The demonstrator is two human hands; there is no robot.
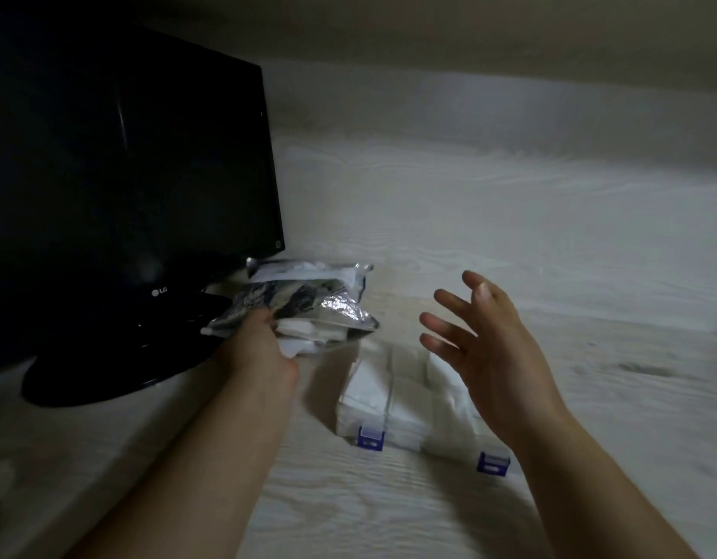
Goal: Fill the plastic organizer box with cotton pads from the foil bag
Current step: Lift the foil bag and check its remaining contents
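Note:
A silver foil bag [308, 300] lies at the foot of the monitor, its mouth facing me. My left hand [256, 349] reaches into that mouth and grips a white stack of cotton pads [304, 336]. A clear plastic organizer box [405, 397] with two blue latches sits on the table just right of the bag; its compartments hold white pads. My right hand [482, 340] hovers over the box's right side with fingers spread, holding nothing and hiding part of the box.
A black monitor [127, 175] on a round black stand [118, 357] stands at the left, right behind the bag. The pale wood-grain table [550, 256] stretches away to the right and towards me.

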